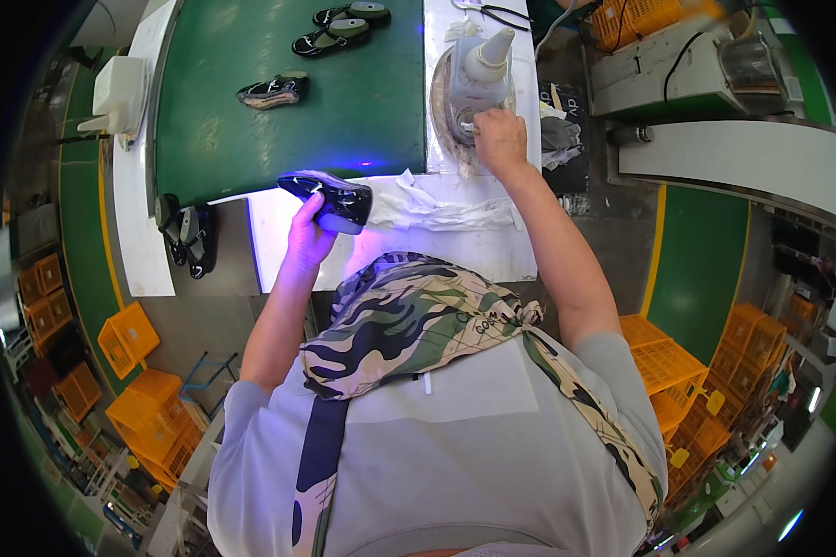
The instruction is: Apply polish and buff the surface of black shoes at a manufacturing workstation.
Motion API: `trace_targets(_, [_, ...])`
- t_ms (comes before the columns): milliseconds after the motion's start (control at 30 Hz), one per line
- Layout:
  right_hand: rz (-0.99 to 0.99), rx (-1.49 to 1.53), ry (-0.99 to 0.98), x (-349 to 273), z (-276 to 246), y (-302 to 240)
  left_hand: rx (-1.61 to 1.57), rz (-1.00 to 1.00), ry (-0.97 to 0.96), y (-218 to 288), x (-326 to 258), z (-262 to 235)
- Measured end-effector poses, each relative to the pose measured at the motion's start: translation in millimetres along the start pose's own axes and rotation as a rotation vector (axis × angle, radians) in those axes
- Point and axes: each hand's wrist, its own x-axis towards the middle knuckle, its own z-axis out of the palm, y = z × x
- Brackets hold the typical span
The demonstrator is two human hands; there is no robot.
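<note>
My left hand is wrapped round a glossy black shoe, tilted on its side above the near edge of the worktop, in violet-blue light. My right hand is closed at the near side of a translucent container with a white cone-shaped nozzle. Whatever its fingers grip there is hidden. Under the container lies a messy, stained tray. A crumpled white cloth lies between my hands.
Several black shoes lie on the green belt, one single shoe nearest. More shoes sit at the left. A white bottle stands at the far left. Orange crates are stacked behind me on both sides.
</note>
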Motion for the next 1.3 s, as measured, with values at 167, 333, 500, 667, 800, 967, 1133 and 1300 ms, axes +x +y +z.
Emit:
trace_targets(167, [-0.062,0.019,0.063,-0.4,-9.7,-3.9,0.163,0.067,-0.005,0.0,-14.5,17.2])
trace_targets(333, [0.152,-0.024,-0.154,-2.5,-22.2,-3.4,0.698,0.585,-0.060,10.7,-24.8,59.8])
trace_targets(500, [0.438,0.055,-0.257,-0.6,-41.6,2.8,1.526,1.004,-0.092,33.2,-40.7,87.4])
trace_targets(667, [0.457,0.743,-0.193,9.6,-58.1,-15.3,1.448,1.395,-0.202,49.4,-64.9,103.5])
trace_targets(800, [0.395,1.256,-0.262,29.2,-87.9,-76.3,1.492,1.544,-0.295,57.1,-85.0,117.5])
trace_targets(967, [0.116,1.652,-0.329,38.3,-124.7,-154.0,1.583,1.656,-0.291,61.2,-113.0,129.1])
trace_targets(1133, [0.034,1.544,-0.235,37.2,-130.2,-194.9,1.652,1.701,-0.216,62.7,-136.1,123.1])
trace_targets(1300, [0.047,1.514,-0.342,31.6,-124.9,-213.5,1.673,1.722,-0.151,65.4,-153.5,117.7])
